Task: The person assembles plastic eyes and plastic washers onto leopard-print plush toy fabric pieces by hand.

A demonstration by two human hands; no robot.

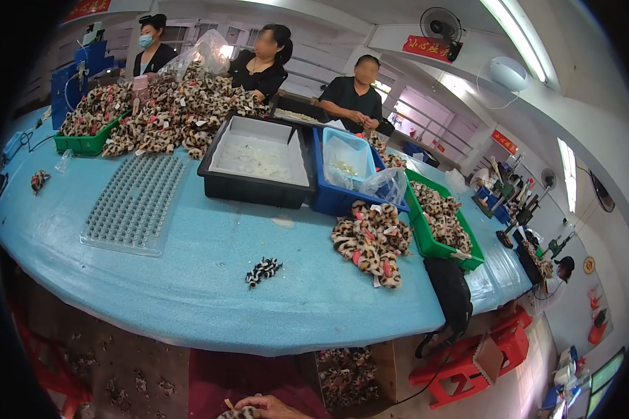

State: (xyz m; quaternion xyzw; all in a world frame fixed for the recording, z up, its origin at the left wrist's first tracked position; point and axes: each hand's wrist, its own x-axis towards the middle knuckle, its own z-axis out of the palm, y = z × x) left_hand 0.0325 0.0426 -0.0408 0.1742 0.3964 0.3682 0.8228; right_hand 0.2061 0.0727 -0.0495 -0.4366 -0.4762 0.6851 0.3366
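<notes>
At the lower edge, over the dark red cloth on my lap, my right hand [271, 406] is closed on a spotted plush piece [236, 414]. Only the top of that piece shows, with a small tan strip sticking up beside the fingers. My left hand is out of view. On the table in front lies a small cluster of black-and-white pieces [263, 272]. To its right is a loose pile of leopard-print plush pieces [372, 244] with pink parts and white tags.
The blue-covered table [203, 293] carries a clear pegged rack [134, 202], a black tray [255, 190], a blue crate [332, 199], a green crate [437, 246] and a big plush heap [189, 105]. A black bag [449, 290] hangs at the edge, near red stools [454, 380]. Several people work beyond.
</notes>
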